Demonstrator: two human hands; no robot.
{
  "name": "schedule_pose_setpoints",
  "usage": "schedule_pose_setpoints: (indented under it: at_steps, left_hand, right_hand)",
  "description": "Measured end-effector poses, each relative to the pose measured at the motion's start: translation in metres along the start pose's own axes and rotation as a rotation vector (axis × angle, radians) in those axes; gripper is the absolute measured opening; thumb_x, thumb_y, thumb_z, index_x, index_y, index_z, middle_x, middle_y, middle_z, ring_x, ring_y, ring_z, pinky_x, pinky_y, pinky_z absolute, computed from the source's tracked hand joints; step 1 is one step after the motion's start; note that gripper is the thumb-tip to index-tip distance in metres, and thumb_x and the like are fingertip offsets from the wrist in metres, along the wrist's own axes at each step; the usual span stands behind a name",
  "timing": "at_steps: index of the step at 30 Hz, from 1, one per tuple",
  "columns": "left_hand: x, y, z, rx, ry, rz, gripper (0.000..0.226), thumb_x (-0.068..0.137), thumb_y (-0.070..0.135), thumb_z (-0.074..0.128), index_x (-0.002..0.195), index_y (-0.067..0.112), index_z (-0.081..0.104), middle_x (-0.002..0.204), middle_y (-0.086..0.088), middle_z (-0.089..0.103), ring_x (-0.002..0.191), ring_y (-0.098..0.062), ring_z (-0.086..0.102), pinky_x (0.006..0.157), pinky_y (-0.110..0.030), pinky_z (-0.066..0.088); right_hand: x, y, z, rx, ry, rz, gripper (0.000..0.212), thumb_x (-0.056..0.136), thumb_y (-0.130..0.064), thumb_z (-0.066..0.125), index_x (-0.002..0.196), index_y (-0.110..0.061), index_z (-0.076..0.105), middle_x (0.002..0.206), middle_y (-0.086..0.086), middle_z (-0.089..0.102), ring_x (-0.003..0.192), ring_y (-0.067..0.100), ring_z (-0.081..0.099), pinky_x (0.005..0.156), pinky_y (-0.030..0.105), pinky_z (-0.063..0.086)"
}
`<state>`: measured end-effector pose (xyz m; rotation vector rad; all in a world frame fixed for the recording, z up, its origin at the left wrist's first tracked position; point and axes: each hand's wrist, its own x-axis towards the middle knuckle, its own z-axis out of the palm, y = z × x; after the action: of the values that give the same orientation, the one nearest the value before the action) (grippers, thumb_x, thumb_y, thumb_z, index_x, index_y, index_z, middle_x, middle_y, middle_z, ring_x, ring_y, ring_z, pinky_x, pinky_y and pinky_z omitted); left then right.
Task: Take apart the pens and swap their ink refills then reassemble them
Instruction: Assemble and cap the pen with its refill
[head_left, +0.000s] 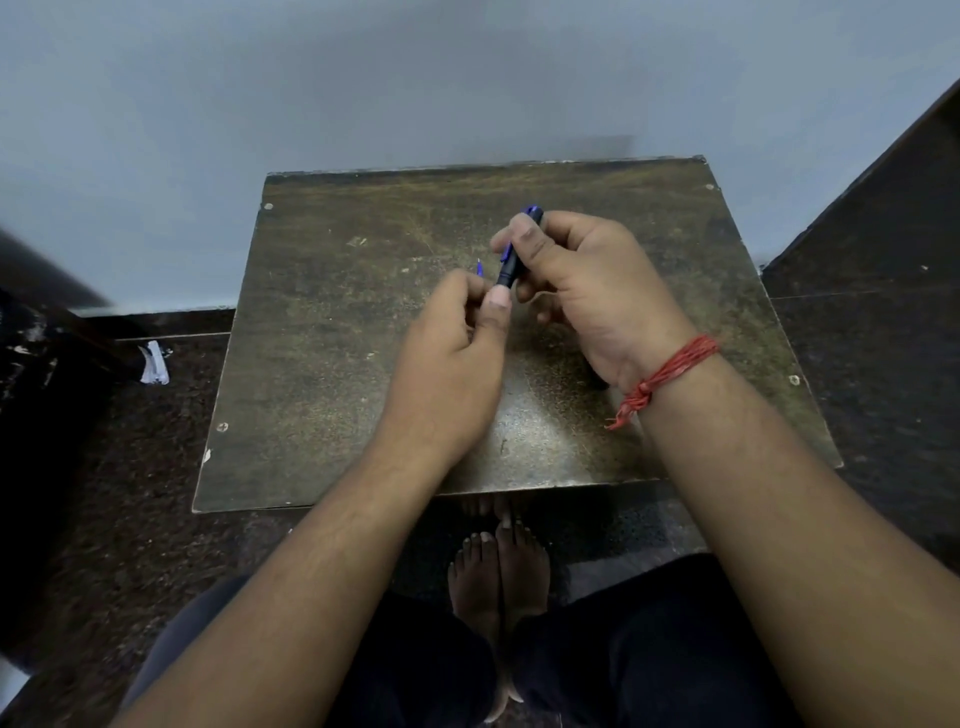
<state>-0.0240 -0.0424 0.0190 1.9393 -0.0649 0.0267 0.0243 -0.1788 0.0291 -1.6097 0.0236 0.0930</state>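
My right hand (582, 291) grips a dark pen barrel (511, 267) with a blue clip and blue top, held tilted above the table. My left hand (457, 343) is just below and left of it, fingers curled and pinching a thin blue piece whose pointed tip (479, 267) sticks up past the fingers. The thumb of my left hand nearly touches the barrel's lower end. A small dark object (600, 385) peeks out on the table under my right wrist; I cannot tell what it is. No other pen parts show.
A small worn brown table (332, 322) stands against a pale wall (363, 93). Dark speckled floor surrounds it, with a white scrap (154, 364) at the left. My bare feet (498, 577) rest under the table's near edge. A red thread band (670, 371) circles my right wrist.
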Motion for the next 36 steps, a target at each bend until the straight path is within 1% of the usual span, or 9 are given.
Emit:
schedule_pose_setpoints:
  at_steps: [2, 4, 7, 9, 12, 15, 18, 23, 36]
  left_hand:
    - [-0.002, 0.001, 0.0, -0.02, -0.012, -0.011, 0.025, 0.107, 0.032, 0.043, 0.088, 0.025, 0.056, 0.065, 0.011, 0.053, 0.053, -0.001, 0.044, 0.05, -0.023, 0.039]
    - [-0.003, 0.0, 0.002, -0.043, -0.015, -0.04, 0.028, 0.108, 0.033, 0.041, 0.092, 0.022, 0.06, 0.062, 0.014, 0.049, 0.05, 0.001, 0.04, 0.05, -0.023, 0.035]
    - [-0.002, 0.0, 0.002, -0.108, -0.028, -0.089, 0.032, 0.105, 0.039, 0.04, 0.084, 0.033, 0.062, 0.055, 0.017, 0.046, 0.046, 0.0, 0.038, 0.049, -0.026, 0.031]
    - [-0.001, 0.0, 0.003, -0.185, -0.059, -0.121, 0.032, 0.101, 0.042, 0.039, 0.078, 0.036, 0.062, 0.053, 0.016, 0.043, 0.044, -0.001, 0.034, 0.047, -0.028, 0.027]
    - [0.001, 0.001, 0.005, -0.259, -0.102, -0.146, 0.03, 0.098, 0.042, 0.039, 0.079, 0.03, 0.06, 0.049, 0.016, 0.04, 0.041, -0.001, 0.031, 0.045, -0.025, 0.024]
    - [0.004, 0.004, 0.005, -0.32, -0.142, -0.169, 0.031, 0.103, 0.038, 0.039, 0.081, 0.025, 0.058, 0.047, 0.015, 0.04, 0.039, 0.0, 0.029, 0.043, -0.022, 0.023]
    - [0.004, 0.01, 0.005, -0.482, -0.2, -0.231, 0.034, 0.111, 0.027, 0.035, 0.084, 0.016, 0.053, 0.045, 0.014, 0.035, 0.036, 0.0, 0.024, 0.039, -0.015, 0.021]
    - [0.004, 0.017, 0.003, -0.657, -0.255, -0.286, 0.031, 0.111, 0.023, 0.032, 0.087, 0.012, 0.049, 0.047, 0.012, 0.029, 0.035, 0.0, 0.017, 0.038, -0.009, 0.018]
    - [0.01, 0.016, -0.008, -0.719, -0.325, -0.326, 0.031, 0.111, 0.025, 0.034, 0.089, 0.01, 0.051, 0.049, 0.009, 0.026, 0.036, 0.0, 0.015, 0.039, -0.008, 0.018]
  right_hand:
    - [0.0, 0.001, 0.003, 0.008, -0.007, -0.008, 0.019, 0.097, -0.028, 0.061, 0.09, -0.015, 0.072, 0.07, -0.006, 0.067, 0.06, 0.008, 0.057, 0.049, 0.023, 0.042]
    - [-0.001, 0.001, 0.004, 0.006, 0.024, -0.013, 0.02, 0.096, -0.027, 0.063, 0.092, -0.009, 0.071, 0.071, -0.002, 0.066, 0.06, 0.01, 0.058, 0.049, 0.025, 0.041]
    - [-0.002, 0.0, 0.006, 0.026, 0.078, -0.002, 0.024, 0.096, -0.025, 0.063, 0.09, -0.002, 0.069, 0.07, 0.001, 0.062, 0.059, 0.01, 0.053, 0.048, 0.024, 0.039]
    - [-0.003, -0.001, 0.007, 0.064, 0.101, 0.011, 0.021, 0.097, -0.023, 0.063, 0.082, -0.008, 0.069, 0.069, 0.0, 0.061, 0.058, 0.009, 0.051, 0.048, 0.024, 0.038]
    - [-0.004, -0.002, 0.008, 0.133, 0.135, 0.025, 0.024, 0.098, -0.019, 0.061, 0.075, -0.015, 0.066, 0.065, -0.002, 0.061, 0.055, 0.01, 0.049, 0.049, 0.025, 0.037]
    - [-0.005, -0.004, 0.01, 0.228, 0.169, 0.03, 0.025, 0.099, -0.016, 0.058, 0.075, -0.012, 0.064, 0.061, 0.001, 0.058, 0.051, 0.016, 0.046, 0.048, 0.026, 0.037]
    - [-0.007, -0.008, 0.015, 0.328, 0.185, 0.048, 0.026, 0.101, -0.014, 0.054, 0.076, -0.009, 0.061, 0.054, -0.001, 0.054, 0.045, 0.018, 0.041, 0.046, 0.028, 0.033]
    - [-0.009, -0.013, 0.024, 0.472, 0.231, 0.069, 0.028, 0.102, -0.011, 0.051, 0.076, -0.007, 0.06, 0.065, 0.007, 0.049, 0.043, 0.016, 0.037, 0.04, 0.025, 0.029]
    - [-0.01, -0.014, 0.033, 0.699, 0.248, 0.152, 0.027, 0.104, -0.016, 0.046, 0.083, -0.008, 0.061, 0.07, 0.005, 0.054, 0.045, 0.011, 0.04, 0.038, 0.021, 0.027]
